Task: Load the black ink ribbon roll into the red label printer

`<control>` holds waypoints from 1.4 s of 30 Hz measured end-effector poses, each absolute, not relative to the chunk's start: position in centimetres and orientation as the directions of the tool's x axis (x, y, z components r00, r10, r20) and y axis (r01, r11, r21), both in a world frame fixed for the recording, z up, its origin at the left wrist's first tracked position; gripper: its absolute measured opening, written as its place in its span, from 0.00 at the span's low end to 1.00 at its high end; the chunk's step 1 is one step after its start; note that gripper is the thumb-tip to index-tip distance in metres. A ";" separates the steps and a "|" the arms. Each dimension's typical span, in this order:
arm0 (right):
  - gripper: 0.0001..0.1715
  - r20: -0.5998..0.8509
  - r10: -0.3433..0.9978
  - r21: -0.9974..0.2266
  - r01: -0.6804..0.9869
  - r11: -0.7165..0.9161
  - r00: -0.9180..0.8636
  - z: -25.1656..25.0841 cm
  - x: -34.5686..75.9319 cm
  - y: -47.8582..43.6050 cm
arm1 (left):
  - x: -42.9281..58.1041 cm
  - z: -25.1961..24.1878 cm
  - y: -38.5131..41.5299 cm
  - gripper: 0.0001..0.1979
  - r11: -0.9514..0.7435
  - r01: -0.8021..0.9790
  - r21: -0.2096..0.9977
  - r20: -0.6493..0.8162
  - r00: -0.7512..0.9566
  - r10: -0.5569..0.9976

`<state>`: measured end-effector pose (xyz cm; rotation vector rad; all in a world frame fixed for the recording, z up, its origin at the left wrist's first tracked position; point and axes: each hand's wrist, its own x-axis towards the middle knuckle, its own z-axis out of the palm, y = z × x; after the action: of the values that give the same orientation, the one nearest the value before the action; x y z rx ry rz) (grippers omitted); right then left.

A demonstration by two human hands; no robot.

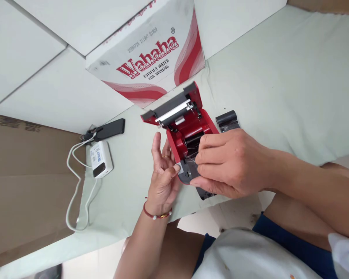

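Note:
A small red printer (189, 130) stands open on the pale green table (279, 77), its grey lid tipped back. Inside it lies a black roll (193, 141). My left hand (163, 170) steadies the printer's front left corner, thumb pressed on the grey front edge, fingers upright alongside the red wall. My right hand (232, 162) is closed over the front of the printer, fingers pinching a thin dark strip (205, 192) that runs out from the roll; what lies under the palm is hidden.
A second black roll (227, 120) lies just right of the printer. A Wahaha water carton (151, 54) stands behind it. To the left are a black phone (109, 130), a white power bank (101, 159) with white cable (75, 193), and brown cardboard (29, 182).

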<state>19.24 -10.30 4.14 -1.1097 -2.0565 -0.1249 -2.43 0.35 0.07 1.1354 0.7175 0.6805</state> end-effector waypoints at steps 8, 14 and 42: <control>0.15 0.281 0.959 -0.518 0.836 0.178 -0.031 5.1 20.9 -6.4 | -2.3 -0.3 0.4 0.42 0.278 -0.099 0.955 -0.164 0.605 0.779; 0.15 -0.151 0.987 -0.244 0.969 0.020 -0.058 7.9 19.5 -5.1 | -2.3 -0.9 0.3 0.37 0.251 -0.114 0.961 -0.135 0.597 0.790; 0.21 -0.074 0.997 -0.523 0.852 -0.035 -0.005 6.5 20.5 -5.3 | -2.1 -0.9 -0.1 0.31 0.246 -0.128 0.961 -0.130 0.574 0.808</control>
<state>20.49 -5.35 6.54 -1.9510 -1.9201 0.6207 -2.09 -0.13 -0.95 1.1510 0.7224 0.7207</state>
